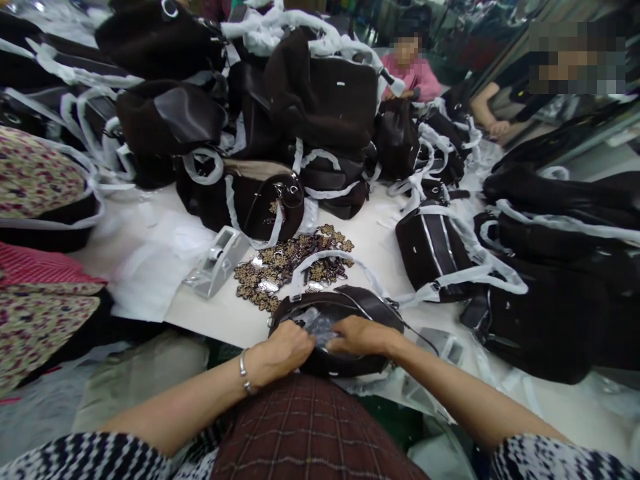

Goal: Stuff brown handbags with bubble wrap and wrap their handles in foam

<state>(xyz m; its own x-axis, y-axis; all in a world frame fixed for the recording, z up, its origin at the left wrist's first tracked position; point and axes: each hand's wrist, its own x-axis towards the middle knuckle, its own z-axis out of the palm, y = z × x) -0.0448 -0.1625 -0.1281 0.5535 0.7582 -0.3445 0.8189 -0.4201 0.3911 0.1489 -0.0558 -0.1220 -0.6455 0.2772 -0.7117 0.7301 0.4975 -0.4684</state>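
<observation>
A dark brown handbag (345, 365) lies open at the table's front edge, close to my body, its strap wrapped in white. Crumpled clear plastic (320, 325) shows inside the opening. My left hand (289, 345) is closed at the bag's left rim, its fingertips partly hidden. From the right, my right hand (359, 335) reaches over the opening with curled fingers touching the plastic. Just behind the bag spreads a pile of flower-shaped tan and brown charms (270, 270). Left of that pile sits a grey tape dispenser (219, 260).
Dark handbags with white-wrapped handles are heaped at the back (330, 100) and on the right (545, 313). A boxy bag (430, 250) stands nearer. White sheets (145, 267) lie at left. Two people sit beyond; a patterned sleeve (40, 177) shows at left.
</observation>
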